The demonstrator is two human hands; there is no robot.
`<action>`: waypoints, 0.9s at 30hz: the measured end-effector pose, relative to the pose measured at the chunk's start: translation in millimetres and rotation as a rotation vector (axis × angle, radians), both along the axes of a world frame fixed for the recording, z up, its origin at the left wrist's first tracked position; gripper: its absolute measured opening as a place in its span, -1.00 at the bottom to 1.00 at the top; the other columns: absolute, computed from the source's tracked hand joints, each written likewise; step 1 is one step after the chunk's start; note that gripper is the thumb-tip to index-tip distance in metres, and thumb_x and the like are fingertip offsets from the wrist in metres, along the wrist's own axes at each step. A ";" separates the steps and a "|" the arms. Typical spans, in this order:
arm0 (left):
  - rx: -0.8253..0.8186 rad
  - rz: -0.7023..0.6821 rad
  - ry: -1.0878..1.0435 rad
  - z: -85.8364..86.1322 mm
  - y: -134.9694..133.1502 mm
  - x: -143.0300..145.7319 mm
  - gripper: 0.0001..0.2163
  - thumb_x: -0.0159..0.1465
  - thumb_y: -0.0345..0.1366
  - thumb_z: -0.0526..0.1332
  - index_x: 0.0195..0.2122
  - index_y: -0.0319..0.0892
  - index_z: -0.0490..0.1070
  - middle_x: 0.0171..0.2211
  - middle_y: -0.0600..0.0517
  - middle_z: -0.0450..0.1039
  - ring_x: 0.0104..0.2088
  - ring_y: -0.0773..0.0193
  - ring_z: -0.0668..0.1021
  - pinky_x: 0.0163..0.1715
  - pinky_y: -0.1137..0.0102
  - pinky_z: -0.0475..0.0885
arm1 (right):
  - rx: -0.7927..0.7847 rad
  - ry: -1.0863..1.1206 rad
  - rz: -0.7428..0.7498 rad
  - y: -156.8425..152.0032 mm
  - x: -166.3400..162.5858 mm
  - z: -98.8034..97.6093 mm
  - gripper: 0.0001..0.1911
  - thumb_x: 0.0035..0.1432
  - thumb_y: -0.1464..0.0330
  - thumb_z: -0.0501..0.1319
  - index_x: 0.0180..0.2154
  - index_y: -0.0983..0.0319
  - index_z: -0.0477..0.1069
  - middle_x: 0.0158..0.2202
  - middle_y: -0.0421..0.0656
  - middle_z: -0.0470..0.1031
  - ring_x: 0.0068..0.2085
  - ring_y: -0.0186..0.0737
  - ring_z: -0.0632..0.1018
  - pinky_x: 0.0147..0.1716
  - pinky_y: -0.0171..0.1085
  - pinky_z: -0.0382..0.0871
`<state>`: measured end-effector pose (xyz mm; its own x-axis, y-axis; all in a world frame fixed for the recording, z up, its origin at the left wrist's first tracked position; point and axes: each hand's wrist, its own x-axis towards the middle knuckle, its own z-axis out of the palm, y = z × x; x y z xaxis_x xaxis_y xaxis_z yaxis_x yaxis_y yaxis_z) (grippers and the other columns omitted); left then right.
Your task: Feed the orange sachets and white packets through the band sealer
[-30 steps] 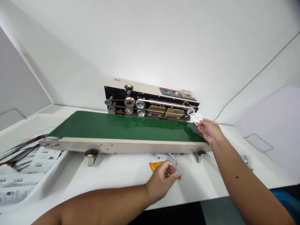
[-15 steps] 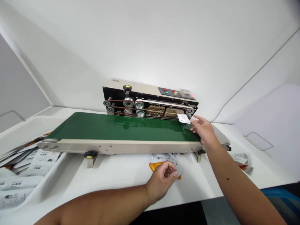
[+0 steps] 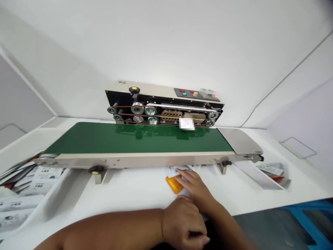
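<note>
White sachet [image 3: 186,123] on belt [image 3: 130,137] — unguided, may skew into sealer [image 3: 161,104] | right hand [image 3: 194,187] open, flat on packets [image 3: 173,171] | left hand [image 3: 183,222] curled, grip unclear

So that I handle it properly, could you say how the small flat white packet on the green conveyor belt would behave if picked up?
The white packet looks thin and flat, so it is probably light and somewhat floppy. Lying flat, it seems unlikely to roll, though the glossy green belt might let it slide.
</note>
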<state>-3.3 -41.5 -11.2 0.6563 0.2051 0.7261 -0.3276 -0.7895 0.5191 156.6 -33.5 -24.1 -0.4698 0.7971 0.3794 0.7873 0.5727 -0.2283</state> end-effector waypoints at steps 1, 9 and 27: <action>-0.004 0.018 -0.012 1.5 1.4 0.5 -0.78 0.27 -0.23 0.16 -0.52 -0.09 0.34 -0.67 0.08 0.37 -0.62 0.26 0.41 -0.48 0.28 0.26 | 0.010 0.003 -0.017 2.8 -0.4 -3.0 -0.43 0.20 0.16 0.36 0.20 0.17 0.42 0.29 0.05 0.39 0.18 0.16 0.47 0.14 0.15 0.40; -0.063 0.052 0.102 1.7 5.1 -0.2 -0.79 0.31 -0.27 0.10 -0.49 -0.10 0.33 -0.67 0.08 0.34 -0.61 0.28 0.39 -0.49 0.35 0.29 | 0.284 0.251 -0.028 -4.5 4.7 -0.3 -0.71 0.30 0.53 0.18 -0.07 0.12 0.56 -0.03 -0.10 0.63 0.05 -0.03 0.53 0.01 0.02 0.49; -0.226 0.205 0.145 27.2 5.8 -12.5 -0.87 0.36 -0.25 0.13 -0.21 -0.10 0.45 -0.45 -0.04 0.48 -0.45 0.20 0.47 -0.38 0.30 0.35 | 0.044 1.185 -0.576 -21.6 32.5 -10.7 -0.81 0.33 0.22 0.23 -0.11 0.17 0.45 -0.20 -0.08 0.55 -0.18 -0.11 0.58 -0.19 -0.16 0.49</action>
<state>-15.9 -35.7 16.0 0.6780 0.4889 0.5489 -0.0833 -0.6909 0.7182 189.1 -55.1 -34.8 0.5639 0.7461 0.3540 0.2561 0.2496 -0.9339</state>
